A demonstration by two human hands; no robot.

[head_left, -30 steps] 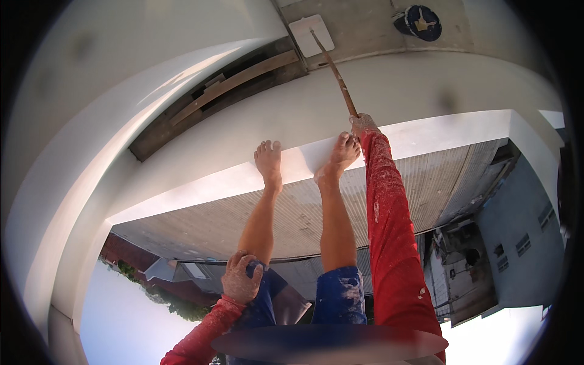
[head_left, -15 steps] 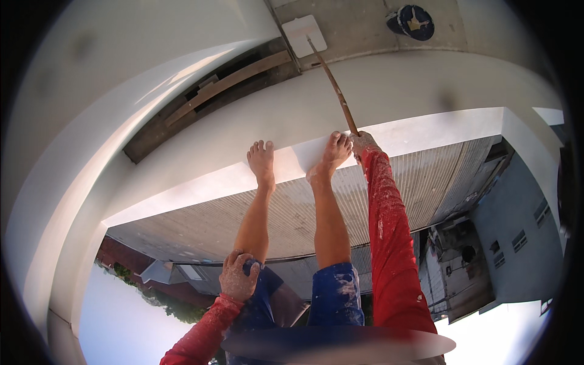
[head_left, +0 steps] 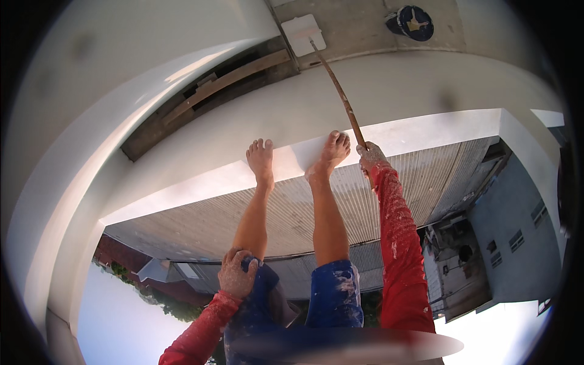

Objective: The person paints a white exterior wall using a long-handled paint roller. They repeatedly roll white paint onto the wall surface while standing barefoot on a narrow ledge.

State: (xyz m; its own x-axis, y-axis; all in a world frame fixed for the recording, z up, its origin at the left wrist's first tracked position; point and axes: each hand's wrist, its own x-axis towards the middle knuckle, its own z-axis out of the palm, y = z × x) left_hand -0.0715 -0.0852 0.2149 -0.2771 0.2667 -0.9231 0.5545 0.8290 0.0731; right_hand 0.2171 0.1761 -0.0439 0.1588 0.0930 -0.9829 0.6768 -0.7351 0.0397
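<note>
My right hand (head_left: 371, 156) is closed around a long wooden pole (head_left: 347, 109) at the outer side of my right foot. From there the pole slants forward and left, down to a white square tray (head_left: 304, 35) on the floor below. A thin end piece of the pole reaches over the tray; whatever head it carries blends into the white and I cannot make it out. My left hand (head_left: 238, 272) lies on my left knee, fingers spread and holding nothing. Pale paint spots cover both hands and the red sleeves.
My bare feet rest on a narrow white ledge (head_left: 420, 131). A dark bucket (head_left: 416, 24) with a pale-smeared top stands on the concrete floor at the far right. Wooden planks (head_left: 228, 85) lie in a recess to the left. Behind the ledge is a corrugated roof (head_left: 292, 213) lower down.
My right hand has drawn back toward me and slightly right, pulling the pole with it. The pole's far end has shifted a little over the tray. My left hand stays on the knee.
</note>
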